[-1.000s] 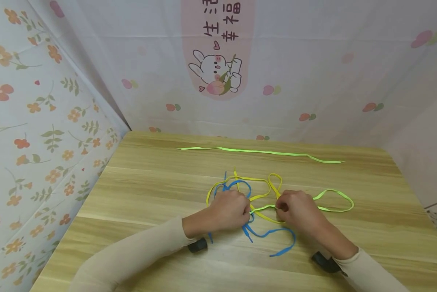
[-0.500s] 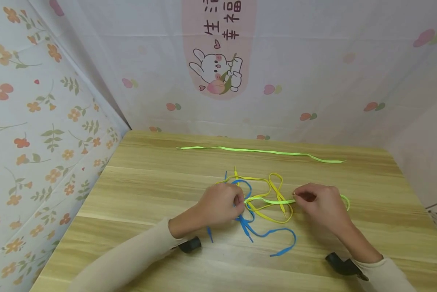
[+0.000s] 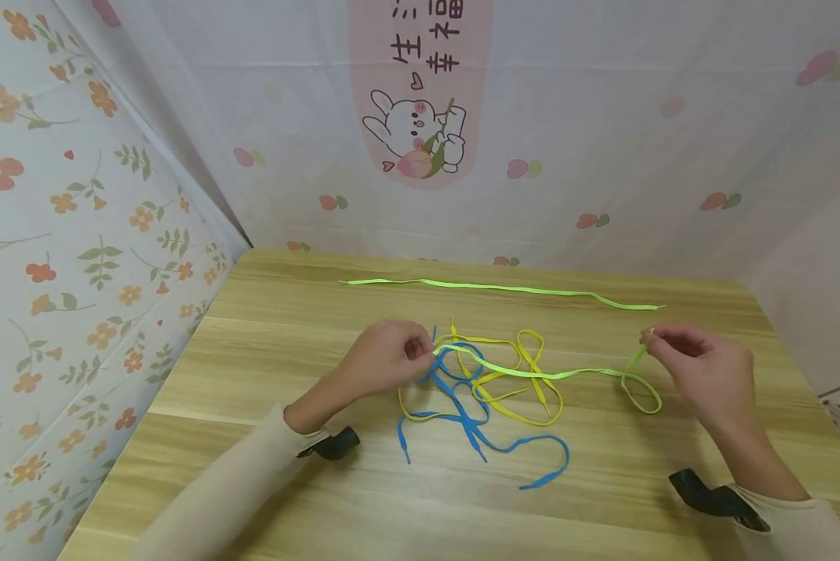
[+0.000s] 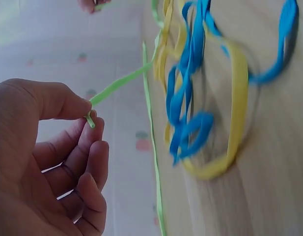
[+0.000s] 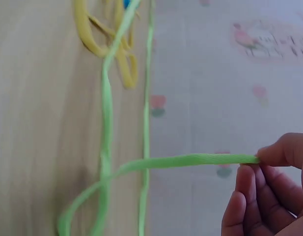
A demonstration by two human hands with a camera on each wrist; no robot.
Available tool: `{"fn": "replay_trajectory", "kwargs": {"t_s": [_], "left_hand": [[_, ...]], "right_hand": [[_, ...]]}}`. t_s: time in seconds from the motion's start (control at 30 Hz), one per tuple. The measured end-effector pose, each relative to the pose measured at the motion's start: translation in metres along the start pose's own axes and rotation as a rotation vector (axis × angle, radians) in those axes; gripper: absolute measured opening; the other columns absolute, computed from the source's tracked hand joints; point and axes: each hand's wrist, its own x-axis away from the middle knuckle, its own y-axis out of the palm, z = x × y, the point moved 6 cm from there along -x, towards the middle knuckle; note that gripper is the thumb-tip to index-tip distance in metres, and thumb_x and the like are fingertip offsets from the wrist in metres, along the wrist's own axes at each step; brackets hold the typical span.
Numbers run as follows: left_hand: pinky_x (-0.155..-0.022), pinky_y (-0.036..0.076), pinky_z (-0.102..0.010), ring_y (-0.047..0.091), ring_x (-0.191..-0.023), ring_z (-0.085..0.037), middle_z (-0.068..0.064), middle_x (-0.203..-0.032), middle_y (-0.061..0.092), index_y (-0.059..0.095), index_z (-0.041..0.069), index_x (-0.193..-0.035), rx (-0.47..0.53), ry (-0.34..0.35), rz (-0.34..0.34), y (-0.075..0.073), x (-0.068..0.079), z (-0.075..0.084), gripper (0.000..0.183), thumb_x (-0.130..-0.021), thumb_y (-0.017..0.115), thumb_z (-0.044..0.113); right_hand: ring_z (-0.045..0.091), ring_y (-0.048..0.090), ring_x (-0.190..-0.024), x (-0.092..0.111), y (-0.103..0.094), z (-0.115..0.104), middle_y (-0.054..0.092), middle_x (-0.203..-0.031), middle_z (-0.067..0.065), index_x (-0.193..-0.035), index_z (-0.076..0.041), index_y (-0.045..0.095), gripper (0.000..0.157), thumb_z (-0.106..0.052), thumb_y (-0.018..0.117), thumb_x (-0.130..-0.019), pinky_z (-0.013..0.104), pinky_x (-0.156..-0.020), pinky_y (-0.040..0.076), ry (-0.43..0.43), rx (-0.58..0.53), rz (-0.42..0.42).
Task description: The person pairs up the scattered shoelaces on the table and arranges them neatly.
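A light green shoelace [image 3: 511,372] spans the gap between the two hands, crossing over a heap of other laces. Its one end is pinched between thumb and forefinger of my left hand [image 3: 385,357], and the tip pokes out in the left wrist view [image 4: 92,123]. My right hand [image 3: 714,374] pinches the other end, raised at the right, with a loop of the lace hanging below it. Under the held lace lie a yellow shoelace [image 3: 553,403] and blue shoelaces [image 3: 507,449], tangled on the table. The left hand hovers at the heap's left side.
Another light green shoelace [image 3: 504,288] lies stretched out along the back of the wooden table [image 3: 287,312]. Behind the table hangs a printed cloth [image 3: 567,93], and a floral cloth [image 3: 76,234] covers the left side.
Both hands have moved apart, the left to the left and slightly back, the right to the right. The green lace between them has been drawn out longer over the heap.
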Motion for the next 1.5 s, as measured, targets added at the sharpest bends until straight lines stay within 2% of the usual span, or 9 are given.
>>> {"fn": "replay_trajectory", "kwargs": {"t_s": [0.1,0.23,0.33,0.47,0.53,0.73,0.87,1.1,1.5], "left_hand": [[-0.072,0.055,-0.028,0.062,-0.075,-0.008,0.009,-0.078,0.068,0.075,0.015,-0.086,-0.019,-0.071,0.004,-0.01,0.0,-0.013,0.008,-0.092,0.072,0.012],[-0.074,0.054,-0.03,0.062,-0.076,-0.011,0.007,-0.078,0.067,0.076,0.014,-0.087,-0.027,-0.146,-0.004,-0.021,0.002,-0.031,0.007,-0.094,0.073,0.014],[-0.076,0.054,-0.032,0.063,-0.079,-0.012,0.007,-0.08,0.068,0.076,0.014,-0.089,-0.013,-0.165,-0.018,-0.027,0.003,-0.043,0.007,-0.095,0.074,0.015],[-0.077,0.054,-0.033,0.064,-0.08,-0.012,0.007,-0.08,0.068,0.076,0.014,-0.089,-0.003,-0.138,-0.04,-0.034,0.006,-0.057,0.006,-0.094,0.073,0.014],[-0.077,0.055,-0.034,0.064,-0.08,-0.013,0.007,-0.08,0.069,0.077,0.013,-0.089,-0.003,-0.127,-0.047,-0.037,0.007,-0.062,0.007,-0.094,0.072,0.014],[-0.077,0.055,-0.034,0.065,-0.079,-0.013,0.006,-0.081,0.07,0.078,0.012,-0.089,-0.005,-0.126,-0.043,-0.045,0.01,-0.074,0.008,-0.095,0.072,0.013],[-0.077,0.056,-0.034,0.065,-0.079,-0.013,0.006,-0.082,0.071,0.079,0.012,-0.09,0.0,-0.127,-0.036,-0.049,0.012,-0.08,0.008,-0.096,0.073,0.013],[-0.077,0.055,-0.035,0.066,-0.081,-0.016,0.005,-0.084,0.072,0.08,0.011,-0.095,0.104,-0.139,-0.063,-0.056,0.014,-0.091,0.005,-0.099,0.077,0.012],[-0.08,0.056,-0.032,0.069,-0.087,-0.018,0.001,-0.093,0.076,0.082,0.007,-0.102,0.147,-0.169,-0.053,-0.071,0.014,-0.114,0.008,-0.103,0.076,0.013]], "right_hand": [[-0.009,0.068,-0.085,-0.007,-0.017,0.01,0.077,-0.09,-0.027,-0.109,-0.013,0.085,0.019,-0.03,0.082,-0.102,0.01,-0.068,0.048,0.121,-0.058,0.014],[-0.005,0.069,-0.082,-0.015,-0.036,0.02,0.077,-0.088,-0.024,-0.109,-0.016,0.086,0.015,-0.029,0.082,-0.102,0.009,-0.07,0.049,0.206,-0.134,0.067],[-0.001,0.072,-0.077,-0.021,-0.046,0.026,0.079,-0.087,-0.017,-0.106,-0.011,0.086,0.009,-0.017,0.082,-0.101,0.009,-0.072,0.052,0.225,-0.325,0.127],[0.005,0.073,-0.072,-0.026,-0.058,0.031,0.08,-0.086,-0.007,-0.097,-0.004,0.084,0.006,-0.001,0.079,-0.1,0.011,-0.072,0.056,0.207,-0.619,0.199],[0.007,0.074,-0.071,-0.027,-0.063,0.033,0.08,-0.086,-0.004,-0.095,-0.003,0.083,0.009,0.002,0.077,-0.1,0.012,-0.073,0.057,0.192,-0.688,0.22],[0.008,0.076,-0.074,-0.031,-0.073,0.043,0.079,-0.09,-0.001,-0.098,0.001,0.081,0.009,0.005,0.074,-0.101,0.014,-0.074,0.058,0.203,-0.793,0.238],[0.01,0.078,-0.077,-0.035,-0.076,0.052,0.077,-0.095,0.002,-0.1,0.003,0.08,0.012,0.008,0.069,-0.103,0.017,-0.075,0.06,0.185,-0.889,0.211],[0.015,0.08,-0.073,-0.043,-0.083,0.066,0.08,-0.088,0.009,-0.093,0.008,0.08,0.023,0.015,0.061,-0.104,0.022,-0.069,0.062,0.157,-1.04,0.18],[0.01,0.077,-0.069,-0.05,-0.093,0.074,0.081,-0.086,0.003,-0.089,0.004,0.081,0.024,0.01,0.064,-0.105,0.017,-0.067,0.058,0.172,-0.957,0.22]]}}
